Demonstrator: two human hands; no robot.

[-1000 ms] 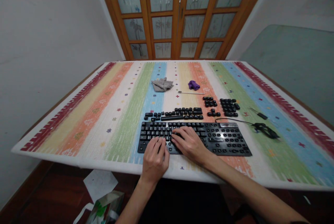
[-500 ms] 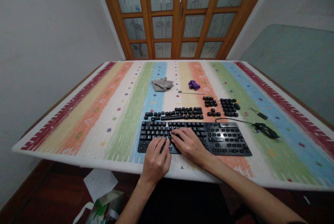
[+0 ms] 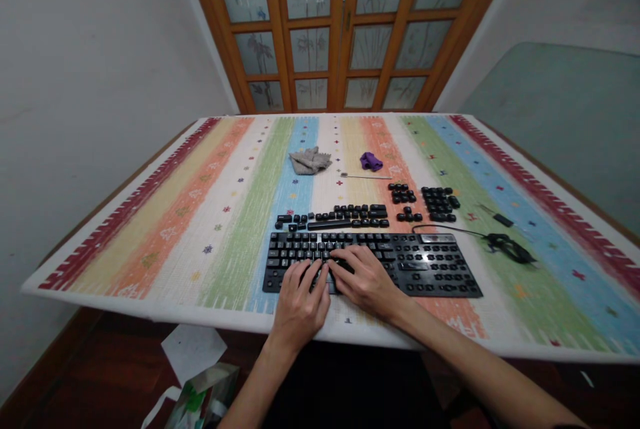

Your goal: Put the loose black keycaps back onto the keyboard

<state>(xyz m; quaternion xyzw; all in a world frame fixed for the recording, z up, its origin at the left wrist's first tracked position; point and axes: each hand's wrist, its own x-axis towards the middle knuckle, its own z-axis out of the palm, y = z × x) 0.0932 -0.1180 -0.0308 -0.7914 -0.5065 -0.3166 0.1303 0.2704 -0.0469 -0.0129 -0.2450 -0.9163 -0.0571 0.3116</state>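
A black keyboard [image 3: 370, 266] lies at the table's near edge. Keycaps cover much of its left part, while its right part shows bare key positions. My left hand [image 3: 303, 296] rests over the lower middle rows, fingers apart and bent, their tips on the keys. From the right, my right hand [image 3: 363, 279] reaches across, with its fingertips touching the keys close beside my left fingertips. I see nothing held in either hand; whatever is right under the fingertips is hidden. Behind the keyboard lie loose black keycaps [image 3: 369, 213], including a long space bar [image 3: 330, 224].
More loose keycaps [image 3: 440, 201] form groups behind the keyboard's right side. A coiled cable [image 3: 510, 248] and a small black-handled tool [image 3: 503, 220] lie to the right. Farther back are a grey cloth [image 3: 310, 161], a purple cloth [image 3: 371, 162] and a thin rod [image 3: 367, 176].
My left hand has shifted slightly right, its fingertips a little closer to my right hand. My right hand stays almost in place over the keys. The loose keycaps have not moved.
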